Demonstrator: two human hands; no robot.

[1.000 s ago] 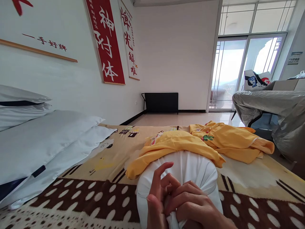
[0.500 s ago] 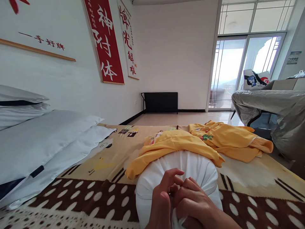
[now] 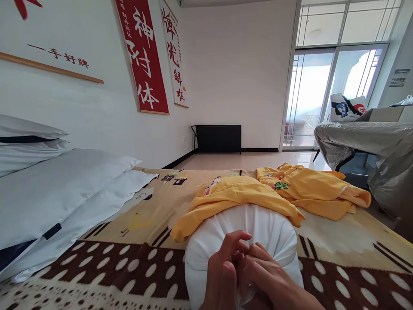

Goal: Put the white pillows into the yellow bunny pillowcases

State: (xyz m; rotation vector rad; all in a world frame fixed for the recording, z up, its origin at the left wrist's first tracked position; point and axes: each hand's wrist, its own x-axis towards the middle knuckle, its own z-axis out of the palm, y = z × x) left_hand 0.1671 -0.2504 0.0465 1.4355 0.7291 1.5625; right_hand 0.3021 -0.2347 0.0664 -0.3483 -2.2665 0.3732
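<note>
A round white cushion [image 3: 206, 254] with a cover pleated toward its middle lies in front of me on the patterned blanket. Both hands meet over its centre. My left hand [image 3: 224, 267] comes in from below with its fingers curled and its thumb upright, at the gathered cloth. Against it, my right hand [image 3: 266, 271] is closed, its bent fingers around a bit of the white cover that shows beneath them. The fingertips of both hands are partly hidden. Just behind the cushion, a yellow cloth piece [image 3: 238, 189] rests against its far edge.
More yellow cloth [image 3: 316, 189] with a printed plant lies at the right back. White pillows [image 3: 71, 189] are piled on the left. The brown-and-beige blanket [image 3: 129, 275] lies underneath everything. A plastic-covered table [image 3: 364, 133] stands at right, and a black panel [image 3: 219, 138] leans by the far wall.
My right fingers have shifted slightly, and less of the white cloth shows under them. The left thumb has moved a little. The cushion and yellow cloth stay put.
</note>
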